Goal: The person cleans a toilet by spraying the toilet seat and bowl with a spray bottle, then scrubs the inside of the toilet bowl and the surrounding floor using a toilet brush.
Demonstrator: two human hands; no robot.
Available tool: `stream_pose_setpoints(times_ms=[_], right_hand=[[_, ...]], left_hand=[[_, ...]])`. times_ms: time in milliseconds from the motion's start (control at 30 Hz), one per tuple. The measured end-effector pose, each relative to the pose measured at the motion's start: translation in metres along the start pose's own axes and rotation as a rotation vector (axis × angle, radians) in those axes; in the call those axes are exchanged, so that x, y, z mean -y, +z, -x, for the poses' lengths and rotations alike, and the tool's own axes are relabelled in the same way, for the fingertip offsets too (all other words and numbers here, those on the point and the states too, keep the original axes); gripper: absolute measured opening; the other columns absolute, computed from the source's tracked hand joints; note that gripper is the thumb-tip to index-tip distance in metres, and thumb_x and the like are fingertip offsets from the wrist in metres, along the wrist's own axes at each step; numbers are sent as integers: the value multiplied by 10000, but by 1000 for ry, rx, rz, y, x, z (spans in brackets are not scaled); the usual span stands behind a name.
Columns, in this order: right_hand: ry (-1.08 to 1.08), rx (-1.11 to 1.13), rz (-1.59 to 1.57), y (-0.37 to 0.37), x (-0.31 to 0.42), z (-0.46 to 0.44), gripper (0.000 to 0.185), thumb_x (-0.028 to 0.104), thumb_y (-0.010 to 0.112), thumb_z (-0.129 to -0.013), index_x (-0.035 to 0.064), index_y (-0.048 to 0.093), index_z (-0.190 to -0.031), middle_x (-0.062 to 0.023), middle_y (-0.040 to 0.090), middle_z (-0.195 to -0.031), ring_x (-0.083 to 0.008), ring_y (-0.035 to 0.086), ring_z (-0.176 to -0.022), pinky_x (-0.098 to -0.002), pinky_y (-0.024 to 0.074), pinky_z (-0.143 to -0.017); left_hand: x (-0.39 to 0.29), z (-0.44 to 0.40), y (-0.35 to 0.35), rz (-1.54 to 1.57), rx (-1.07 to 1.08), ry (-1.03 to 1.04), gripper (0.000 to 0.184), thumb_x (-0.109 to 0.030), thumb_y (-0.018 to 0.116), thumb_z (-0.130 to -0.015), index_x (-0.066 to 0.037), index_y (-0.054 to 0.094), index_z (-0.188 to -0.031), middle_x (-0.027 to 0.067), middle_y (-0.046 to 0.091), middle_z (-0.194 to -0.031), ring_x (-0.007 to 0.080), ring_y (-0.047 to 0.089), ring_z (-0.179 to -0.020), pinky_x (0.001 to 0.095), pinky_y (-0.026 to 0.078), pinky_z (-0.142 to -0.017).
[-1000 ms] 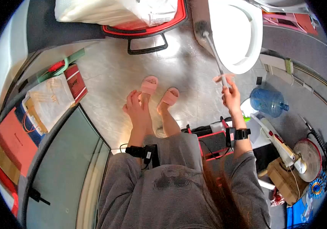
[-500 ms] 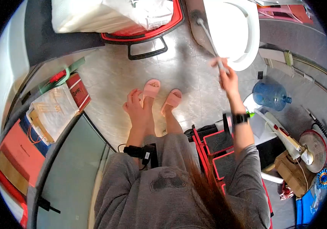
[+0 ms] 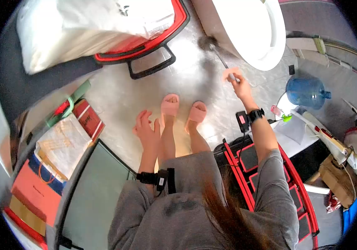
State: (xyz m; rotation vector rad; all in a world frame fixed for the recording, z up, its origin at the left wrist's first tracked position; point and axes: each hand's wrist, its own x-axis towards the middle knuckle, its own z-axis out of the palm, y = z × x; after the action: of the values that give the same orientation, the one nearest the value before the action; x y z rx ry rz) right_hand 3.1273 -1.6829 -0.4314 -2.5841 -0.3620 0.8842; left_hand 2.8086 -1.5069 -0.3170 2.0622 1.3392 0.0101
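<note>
My right hand [image 3: 241, 86] is wrapped round the grey handle of a toilet brush [image 3: 221, 59]. The brush's dark head is low beside the outer side of the white toilet [image 3: 272, 58], near the tiled floor [image 3: 132, 96]. Over the floor, left of my feet, my left hand [image 3: 146, 128] holds nothing, its fingers apart and slightly curled. Pink slippers [image 3: 170, 105] are on my feet.
A red-rimmed bin [image 3: 153, 50] with a white bag [image 3: 70, 33] stands ahead. Paper bags [image 3: 66, 141] and a glass panel [image 3: 97, 187] are at left. A blue water bottle [image 3: 305, 92], a cardboard box [image 3: 340, 179] and a red-black folding rack [image 3: 239, 175] are at right.
The brush head has moved from the toilet's upper side down and left beside its base, with my right hand following. The view has shifted. My left hand stays empty.
</note>
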Motion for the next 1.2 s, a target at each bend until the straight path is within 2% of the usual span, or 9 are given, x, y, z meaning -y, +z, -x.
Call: stream_pose_setpoints(times_ms=[100, 267, 433, 600, 700, 833, 900, 1000, 1200], right_hand=[[-280, -109, -119, 38, 42, -62, 339, 316, 559, -755, 83, 548, -1001, -161, 586, -916, -343, 552, -848, -375, 438, -740], [-199, -193, -32, 101, 61, -119, 291, 299, 481, -812, 135, 482, -1052, -161, 580, -904, -349, 542, -865, -397, 440, -722], [-102, 0, 21, 93, -91, -31, 382, 261, 428, -821, 257, 325, -1188, -206, 576, -839, -399, 547, -759, -458, 434, -639], [14, -33, -38, 47, -163, 11, 372, 177, 429, -838, 165, 335, -1198, -173, 578, -884, -360, 557, -812, -430, 447, -642], [124, -54, 75, 47, -142, 17, 333, 184, 424, -841, 150, 349, -1163, -176, 574, -921, -364, 554, -821, -425, 448, -641], [-73, -129, -20, 115, -127, 26, 410, 210, 425, -817, 189, 325, -1213, -195, 570, -708, -388, 548, -608, -480, 424, -540], [90, 12, -19, 115, -84, 41, 446, 190, 416, -814, 161, 287, -1240, -203, 561, -682, -390, 537, -589, -480, 414, -528], [9, 173, 27, 130, -54, 39, 398, 204, 435, -807, 201, 333, -1191, -210, 559, -668, -388, 539, -644, -482, 412, -562], [187, 4, -131, 121, -84, 34, 398, 215, 439, -808, 207, 327, -1189, -209, 564, -685, -388, 542, -649, -488, 409, -560]], left_hand=[[14, -7, 11, -32, -19, 52, 308, -137, 561, -736, -97, 486, -1031, 67, 445, -1134, 139, 497, -736, 347, 234, -841], [36, -24, 27, -137, -55, 97, 346, -86, 589, -703, -95, 485, -1033, 73, 475, -1109, 138, 508, -723, 340, 282, -789], [30, -34, 38, -98, 8, 144, 346, -103, 590, -711, -91, 480, -1039, 73, 458, -1126, 132, 498, -720, 327, 263, -791], [1, -43, 48, -92, 81, 194, 351, -123, 592, -719, -91, 474, -1048, 70, 444, -1138, 129, 489, -719, 331, 243, -799], [-8, -48, 56, -89, 108, 223, 345, -119, 587, -721, -88, 475, -1046, 76, 443, -1138, 130, 489, -719, 333, 244, -799], [-14, -50, 64, -94, 138, 251, 336, -113, 582, -723, -87, 479, -1042, 81, 442, -1139, 129, 490, -720, 333, 246, -798], [-19, -56, 68, -135, 136, 279, 334, -110, 582, -723, -88, 480, -1040, 81, 442, -1140, 128, 490, -720, 331, 248, -796], [-22, -52, 70, -189, 149, 326, 336, -98, 598, -700, -99, 488, -1018, 81, 464, -1123, 140, 502, -701, 341, 289, -787], [-38, -61, 70, -275, 195, 444, 340, -98, 594, -704, -112, 484, -1025, 67, 460, -1120, 134, 502, -698, 343, 288, -788]])
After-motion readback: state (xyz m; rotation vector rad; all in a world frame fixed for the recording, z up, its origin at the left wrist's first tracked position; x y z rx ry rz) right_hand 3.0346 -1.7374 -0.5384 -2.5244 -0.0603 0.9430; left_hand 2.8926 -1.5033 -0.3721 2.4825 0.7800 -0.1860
